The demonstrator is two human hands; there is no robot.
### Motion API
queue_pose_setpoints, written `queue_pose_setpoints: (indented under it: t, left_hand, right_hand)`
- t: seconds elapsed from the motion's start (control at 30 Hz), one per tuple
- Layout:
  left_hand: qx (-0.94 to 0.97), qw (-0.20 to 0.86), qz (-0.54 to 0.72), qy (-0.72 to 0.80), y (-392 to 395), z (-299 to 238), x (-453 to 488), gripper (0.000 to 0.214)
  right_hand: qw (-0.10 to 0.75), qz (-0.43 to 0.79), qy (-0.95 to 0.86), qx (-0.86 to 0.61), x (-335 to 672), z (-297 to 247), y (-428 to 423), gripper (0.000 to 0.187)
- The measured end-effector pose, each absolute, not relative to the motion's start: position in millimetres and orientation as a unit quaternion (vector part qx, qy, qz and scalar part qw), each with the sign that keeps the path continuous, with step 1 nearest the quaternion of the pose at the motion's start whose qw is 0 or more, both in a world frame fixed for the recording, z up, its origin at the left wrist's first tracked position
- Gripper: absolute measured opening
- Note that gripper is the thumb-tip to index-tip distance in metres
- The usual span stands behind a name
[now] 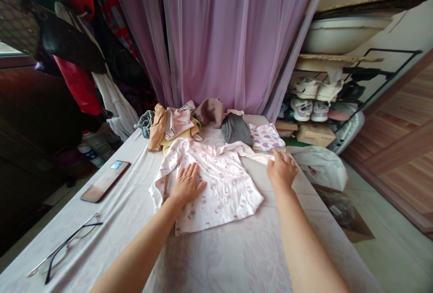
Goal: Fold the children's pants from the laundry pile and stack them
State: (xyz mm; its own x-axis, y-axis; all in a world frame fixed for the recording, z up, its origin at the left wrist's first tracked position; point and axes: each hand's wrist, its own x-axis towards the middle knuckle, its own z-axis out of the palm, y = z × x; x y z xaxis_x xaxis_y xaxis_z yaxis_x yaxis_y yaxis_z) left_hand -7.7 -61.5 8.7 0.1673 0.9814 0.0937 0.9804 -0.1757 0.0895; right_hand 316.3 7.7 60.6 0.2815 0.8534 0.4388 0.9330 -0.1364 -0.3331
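A small white long-sleeved shirt (223, 189) with a pink neckline and little printed figures lies spread on the cloth-covered table (230, 261). My left hand (187, 184) rests flat on its left side, fingers stretched out. At the right, my right hand (282, 167) is closed on the cuff end of the shirt's sleeve, which is drawn out sideways; the cuff itself is hidden under the fingers. Just behind the sleeve lies a folded white cloth with purple and pink spots (266, 137).
Behind the shirt are a dark grey garment (237, 129), a brown garment (209, 111) and a heap with a pink garment (178, 121). A phone (105, 182) and eyeglasses (64, 244) lie on the left. Beyond the right edge stand a plastic bag (320, 166) and a shoe rack (382, 72).
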Motion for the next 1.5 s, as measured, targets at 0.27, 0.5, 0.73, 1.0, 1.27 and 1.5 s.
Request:
queue_pose_setpoints:
  t: [0.27,0.5,0.73,1.0,1.27,1.5]
  left_hand:
    - [0.765,0.022,0.071,0.640,-60,14,-6,0.063]
    - [0.760,0.024,0.062,0.647,-60,14,-6,0.062]
    - [0.761,0.023,0.058,0.645,-61,15,-6,0.061]
    - [0.765,-0.001,0.052,0.642,-61,13,-6,0.061]
    - [0.764,0.004,0.041,0.644,-62,15,-5,0.061]
    - [0.764,0.007,0.056,0.643,-63,14,-5,0.061]
  right_hand:
    - [0.154,0.102,-0.622,-0.761,297,43,-36,0.035]
    - [0.162,0.116,-0.652,-0.732,276,29,-62,0.027]
    - [0.123,0.111,-0.596,-0.786,291,26,-60,0.038]
    - [0.126,0.048,-0.644,-0.753,279,39,-65,0.032]
    - [0.145,0.069,-0.711,-0.684,236,53,-25,0.038]
    - [0.103,0.052,-0.749,-0.653,196,57,26,0.058]
